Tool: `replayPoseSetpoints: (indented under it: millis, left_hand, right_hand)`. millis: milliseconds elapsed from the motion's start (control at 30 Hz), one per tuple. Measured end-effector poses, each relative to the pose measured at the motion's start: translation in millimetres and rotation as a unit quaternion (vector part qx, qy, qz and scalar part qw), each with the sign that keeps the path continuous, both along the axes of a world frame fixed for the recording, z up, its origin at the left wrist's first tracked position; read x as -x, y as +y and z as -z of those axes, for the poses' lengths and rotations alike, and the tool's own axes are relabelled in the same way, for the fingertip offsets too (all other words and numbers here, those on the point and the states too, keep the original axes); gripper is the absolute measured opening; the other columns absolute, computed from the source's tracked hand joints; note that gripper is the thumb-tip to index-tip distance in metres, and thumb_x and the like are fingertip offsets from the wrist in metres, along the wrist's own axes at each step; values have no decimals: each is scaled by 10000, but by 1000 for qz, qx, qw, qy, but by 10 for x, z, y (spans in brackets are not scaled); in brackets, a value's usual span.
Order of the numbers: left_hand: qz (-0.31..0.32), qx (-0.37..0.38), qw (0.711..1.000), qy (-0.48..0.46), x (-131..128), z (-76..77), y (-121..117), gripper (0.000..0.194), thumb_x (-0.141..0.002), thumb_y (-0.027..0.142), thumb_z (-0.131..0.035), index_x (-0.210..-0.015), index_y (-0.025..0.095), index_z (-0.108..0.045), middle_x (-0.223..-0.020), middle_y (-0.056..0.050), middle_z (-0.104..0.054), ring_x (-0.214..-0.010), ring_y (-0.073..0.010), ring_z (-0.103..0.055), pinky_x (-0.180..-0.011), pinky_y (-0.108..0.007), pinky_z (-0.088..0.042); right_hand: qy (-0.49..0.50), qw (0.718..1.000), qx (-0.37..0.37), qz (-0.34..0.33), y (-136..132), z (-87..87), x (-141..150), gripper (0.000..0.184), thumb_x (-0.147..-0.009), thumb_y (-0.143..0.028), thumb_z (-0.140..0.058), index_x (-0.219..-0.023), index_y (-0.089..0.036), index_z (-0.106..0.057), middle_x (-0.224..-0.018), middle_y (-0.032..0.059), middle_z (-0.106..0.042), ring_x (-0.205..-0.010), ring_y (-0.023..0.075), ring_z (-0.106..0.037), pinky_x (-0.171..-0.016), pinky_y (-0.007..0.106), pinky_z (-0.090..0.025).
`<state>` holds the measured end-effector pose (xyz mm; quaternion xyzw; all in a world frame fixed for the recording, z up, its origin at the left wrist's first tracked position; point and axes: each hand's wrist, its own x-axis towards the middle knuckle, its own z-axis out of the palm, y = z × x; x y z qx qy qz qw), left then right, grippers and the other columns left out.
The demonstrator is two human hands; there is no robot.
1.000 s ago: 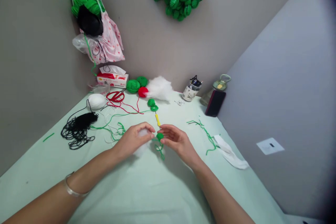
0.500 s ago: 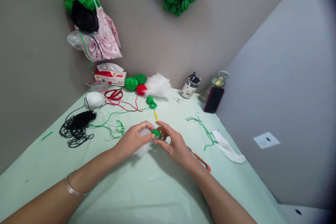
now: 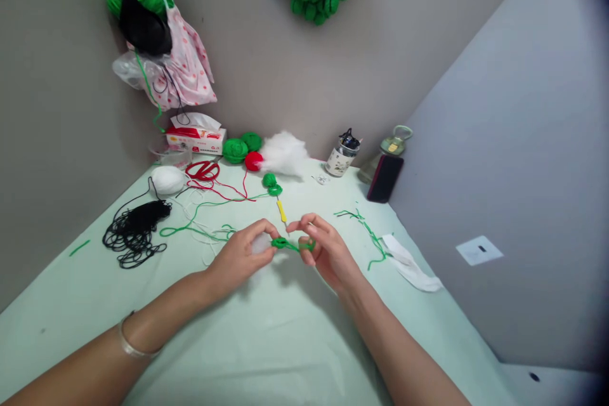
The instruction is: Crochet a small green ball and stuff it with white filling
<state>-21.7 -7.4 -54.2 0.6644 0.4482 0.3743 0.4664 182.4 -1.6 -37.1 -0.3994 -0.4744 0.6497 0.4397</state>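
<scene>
Between the thumb and index finger of my left hand (image 3: 240,254) is a small green crochet piece (image 3: 280,243). A wad of white stuffing (image 3: 259,243) shows beside those fingers; whether the hand grips it too I cannot tell. From the piece a green yarn strand (image 3: 292,248) runs to my right hand (image 3: 328,250), whose curled fingers hold it, the index finger stretched out. Just beyond the hands lies a yellow-handled crochet hook (image 3: 281,210), its far end by two small green crochet pieces (image 3: 272,184).
At left lie black yarn (image 3: 137,231), a white yarn ball (image 3: 167,181) and red scissors (image 3: 203,171). Along the back stand a tissue box (image 3: 197,138), green yarn balls (image 3: 235,150), fluffy stuffing (image 3: 285,155) and a pen cup (image 3: 341,158). A phone (image 3: 386,179) leans at right near green yarn scraps (image 3: 372,238).
My right hand has moved right, away from the left, and a green strand now stretches between them. The orange-handled tool under my right forearm is no longer visible.
</scene>
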Motion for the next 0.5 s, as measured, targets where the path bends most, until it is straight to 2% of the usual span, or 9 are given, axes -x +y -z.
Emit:
replayPoseSetpoints:
  millis: [33, 100, 167, 233, 333, 400, 467, 500]
  left_hand:
    - [3, -3, 1000, -2, -3, 4, -4, 108, -813, 239, -598, -915, 246, -634, -921, 8, -661, -863, -217, -605, -778, -304, -441]
    - [9, -9, 1000, -5, -10, 12, -10, 117, -803, 201, -592, -905, 242, -632, -951, 4, -648, -902, -217, -596, -807, -304, -427]
    - [13, -8, 1000, -11, -19, 18, -11, 133, -787, 169, -597, -894, 239, -634, -961, 3, -638, -926, -218, -587, -819, -303, -415]
    - [14, 3, 1000, -20, -23, 16, -5, 135, -774, 154, -618, -878, 237, -644, -951, 5, -635, -925, -216, -582, -819, -299, -410]
    - [13, 39, 998, -45, 5, -5, 29, 101, -769, 174, -689, -854, 228, -675, -918, 9, -651, -909, -207, -582, -822, -289, -415]
    - [16, 83, 994, -70, 53, -28, 70, 107, -763, 239, -760, -845, 212, -697, -830, 9, -653, -789, -185, -581, -733, -276, -430]
    - [7, 129, 985, -111, 107, -54, 117, 212, -791, 372, -775, -898, 201, -708, -793, 3, -658, -676, -163, -566, -619, -262, -429]
    - [-5, 144, 980, -137, 128, -69, 137, 281, -830, 450, -737, -961, 203, -706, -846, -11, -681, -675, -160, -580, -596, -256, -438]
  right_hand:
    - [-28, 1000, 0, 3, -7, 3, 10, 352, -819, -480, -735, -1049, -252, -597, -1080, 42, -730, -484, 65, -457, -451, 223, -349]
    - [-103, 995, -16, -5, -19, 20, 25, 373, -820, -464, -744, -1094, -249, -611, -1020, 21, -718, -539, 75, -491, -487, 218, -378]
    - [-176, 983, -46, -37, -27, 44, 35, 282, -849, -453, -710, -978, -210, -650, -867, 6, -680, -635, 106, -531, -566, 233, -410]
    - [-224, 969, -75, -72, -28, 66, 37, 247, -889, -431, -649, -866, -186, -663, -741, -8, -619, -670, 120, -515, -619, 255, -395]
    - [-213, 969, -80, -98, -14, 80, 23, 203, -881, -379, -639, -920, -182, -666, -738, -18, -605, -674, 120, -491, -648, 270, -368]
    - [-182, 976, -61, -102, -1, 74, 5, 198, -846, -346, -673, -961, -186, -662, -731, -29, -593, -671, 117, -485, -649, 266, -358]
    - [-159, 982, -44, -93, -1, 59, -12, 183, -827, -337, -696, -932, -191, -662, -686, -48, -547, -638, 108, -451, -628, 258, -334]
    - [-148, 984, -34, -96, -8, 50, -17, 175, -826, -344, -703, -905, -193, -663, -667, -55, -523, -620, 102, -430, -616, 254, -323]
